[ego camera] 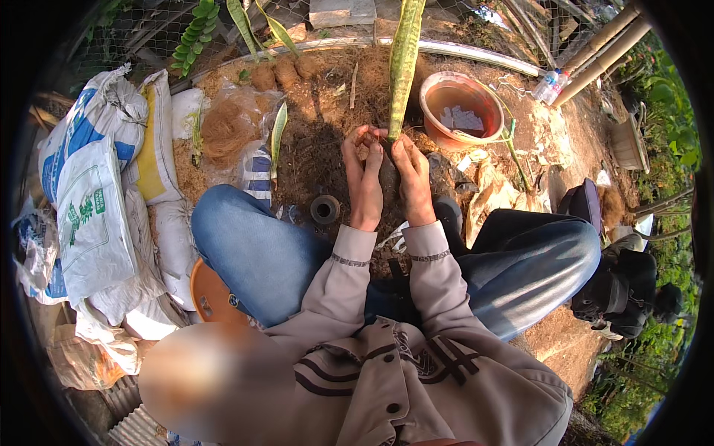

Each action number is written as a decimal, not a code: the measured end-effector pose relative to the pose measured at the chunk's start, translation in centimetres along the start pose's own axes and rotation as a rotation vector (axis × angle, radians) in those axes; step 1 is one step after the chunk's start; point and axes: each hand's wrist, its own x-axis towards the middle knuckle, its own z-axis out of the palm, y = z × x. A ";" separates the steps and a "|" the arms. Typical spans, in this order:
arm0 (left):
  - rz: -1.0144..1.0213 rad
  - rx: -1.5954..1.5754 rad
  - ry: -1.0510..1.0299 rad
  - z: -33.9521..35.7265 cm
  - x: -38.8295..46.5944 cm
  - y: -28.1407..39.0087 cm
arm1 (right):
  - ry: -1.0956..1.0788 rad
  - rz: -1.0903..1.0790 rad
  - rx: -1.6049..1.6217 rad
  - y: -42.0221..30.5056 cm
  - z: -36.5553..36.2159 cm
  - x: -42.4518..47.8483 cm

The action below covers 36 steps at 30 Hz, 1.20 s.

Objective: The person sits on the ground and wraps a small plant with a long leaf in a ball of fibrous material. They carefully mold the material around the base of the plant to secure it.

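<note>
My left hand [363,181] and my right hand [410,178] are cupped around the base of an upright snake plant leaf [404,67]. A dark mass, apparently soil, shows between my palms under the leaf. My right hand's thumb and fingers press against it at the leaf's foot. The left hand's fingers curl in from the other side; what its fingertips touch is partly hidden. Below the hands, loose dark soil [312,167] covers the ground. A small black round pot [325,209] stands left of my left wrist. A shorter snake plant leaf [279,134] stands farther left.
A terracotta-coloured bucket [427,106] with water stands right of the leaf. Coconut fibre [226,131] lies on clear plastic at left, near stacked sacks [97,212]. Several fibre-wrapped root balls [285,71] sit ahead. An orange basin [209,290] is beside my left knee.
</note>
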 end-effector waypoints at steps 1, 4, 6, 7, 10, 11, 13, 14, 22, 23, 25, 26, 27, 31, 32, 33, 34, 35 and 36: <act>0.026 0.031 0.033 0.2 0.1 0.3 | 0.098 0.040 0.018 0.9 -0.3 0.0; 0.100 0.171 0.020 0.0 0.1 0.1 | 0.269 0.118 0.040 2.6 -1.3 -0.1; 0.120 0.247 -0.028 -0.3 0.1 -0.4 | 0.322 0.080 0.023 2.8 -1.5 0.2; 0.113 0.270 -0.025 -0.1 0.0 -0.7 | 0.365 0.059 0.008 2.0 -0.7 0.1; -0.038 0.068 0.038 0.6 -0.5 0.5 | 0.218 0.037 -0.063 1.7 -0.6 0.0; -0.035 -0.055 0.039 -0.3 0.3 -0.7 | 0.174 0.029 -0.131 1.7 -1.1 0.0; -0.237 -0.464 -0.036 -2.1 1.0 0.4 | 0.021 -0.051 -0.277 0.1 -1.0 0.1; -0.226 -0.450 -0.056 -2.3 1.0 0.5 | 0.015 -0.091 -0.171 0.7 -0.8 0.4; -0.178 0.057 0.037 -2.8 1.0 -1.4 | 0.207 0.154 0.334 6.9 -0.6 0.3; -0.177 0.032 0.055 -3.4 1.4 -2.0 | 0.234 0.168 0.330 7.1 -0.7 0.4; -0.144 0.088 0.160 -5.2 3.1 -3.0 | 0.172 0.189 0.189 8.1 -2.0 0.9; -0.129 0.109 0.211 -6.1 4.3 -3.4 | 0.174 0.182 0.200 8.6 -2.1 1.2; -0.082 0.168 0.285 -7.2 5.5 -2.7 | 0.182 0.200 0.240 8.6 -1.4 1.2; 0.032 0.435 0.374 -11.1 13.4 -1.5 | 0.247 0.269 0.330 9.9 -0.7 1.7; 0.011 0.482 0.393 -12.7 15.8 -1.9 | 0.227 0.274 0.365 10.3 -0.8 1.8; -0.013 0.529 0.411 -14.6 17.9 -2.1 | 0.212 0.278 0.383 10.6 -0.5 1.9; -0.043 0.646 0.443 -17.0 19.8 -2.7 | 0.194 0.283 0.400 10.8 -0.4 2.0; -0.075 0.763 0.475 -19.9 21.4 -3.5 | 0.176 0.290 0.419 11.0 -0.3 2.0; -0.083 0.847 0.522 -23.2 22.7 -4.4 | 0.191 0.307 0.402 11.3 -0.1 2.0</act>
